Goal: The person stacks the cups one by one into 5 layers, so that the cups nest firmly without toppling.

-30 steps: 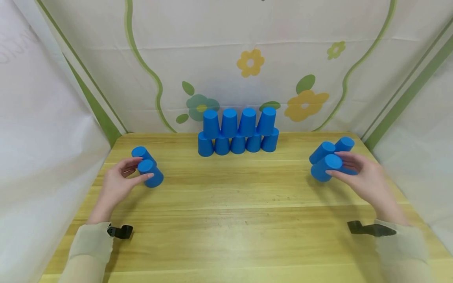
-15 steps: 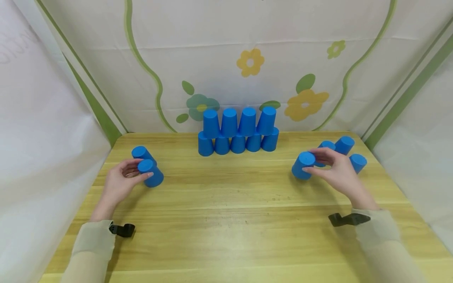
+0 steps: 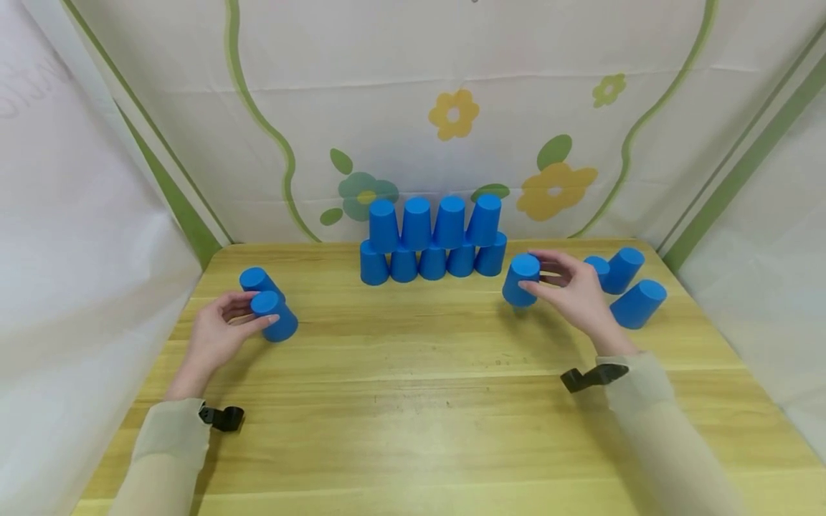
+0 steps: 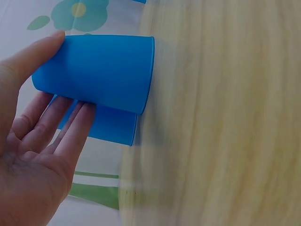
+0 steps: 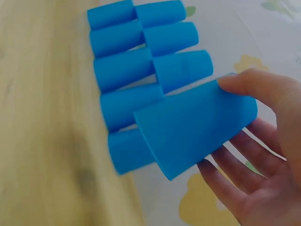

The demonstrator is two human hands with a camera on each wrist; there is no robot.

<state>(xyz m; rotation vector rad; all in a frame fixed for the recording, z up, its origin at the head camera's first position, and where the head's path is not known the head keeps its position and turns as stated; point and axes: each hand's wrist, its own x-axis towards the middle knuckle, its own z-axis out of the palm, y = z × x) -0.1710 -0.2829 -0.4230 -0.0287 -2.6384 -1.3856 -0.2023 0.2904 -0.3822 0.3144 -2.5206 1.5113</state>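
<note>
Left of the cup stack (image 3: 417, 223), the left hand (image 3: 219, 331) pinches one cup (image 3: 279, 322); right of it, the right hand (image 3: 576, 290), forearm (image 3: 665, 430) slanting inward, pinches another cup (image 3: 520, 283).

A smooth blue tapered cup (image 3: 284, 327) sits upside down in the grip of the left hand (image 3: 219, 331), and a matching blue tapered cup (image 3: 516, 278), also inverted, is held by the right hand (image 3: 573, 290) above the tabletop (image 3: 413, 423).
</note>
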